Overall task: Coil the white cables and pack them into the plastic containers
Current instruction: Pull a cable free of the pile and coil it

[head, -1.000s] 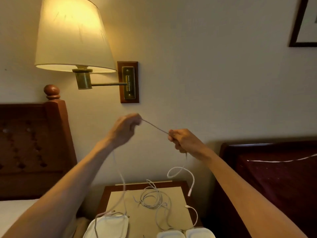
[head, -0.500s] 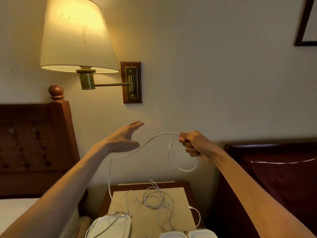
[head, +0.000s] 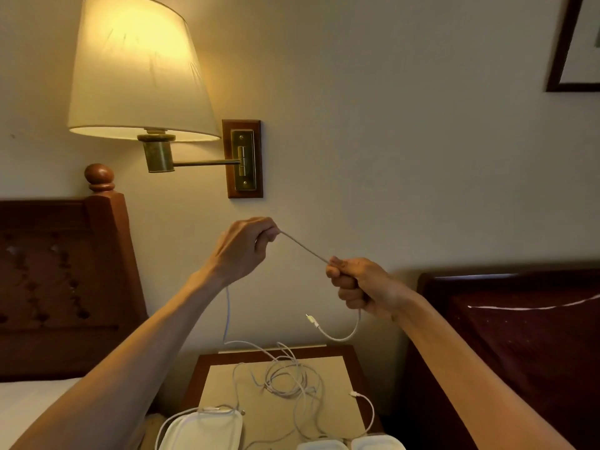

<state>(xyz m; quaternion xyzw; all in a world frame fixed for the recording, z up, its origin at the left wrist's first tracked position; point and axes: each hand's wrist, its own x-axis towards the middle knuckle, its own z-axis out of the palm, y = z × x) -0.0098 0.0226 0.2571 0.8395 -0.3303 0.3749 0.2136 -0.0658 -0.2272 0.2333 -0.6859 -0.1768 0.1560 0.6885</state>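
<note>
Pinching the cable (head: 303, 250) again, the left hand (head: 242, 251) had an open grip before; the right hand (head: 360, 287) still grips it. No writing is readable.

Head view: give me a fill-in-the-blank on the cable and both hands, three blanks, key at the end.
1. The white cable runs taut between the left hand and the ____ hand.
2. The cable's free connector hangs below the right hand, above the ____.
3. The wall lamp is switched ____.

Missing words: right; nightstand; on
</note>
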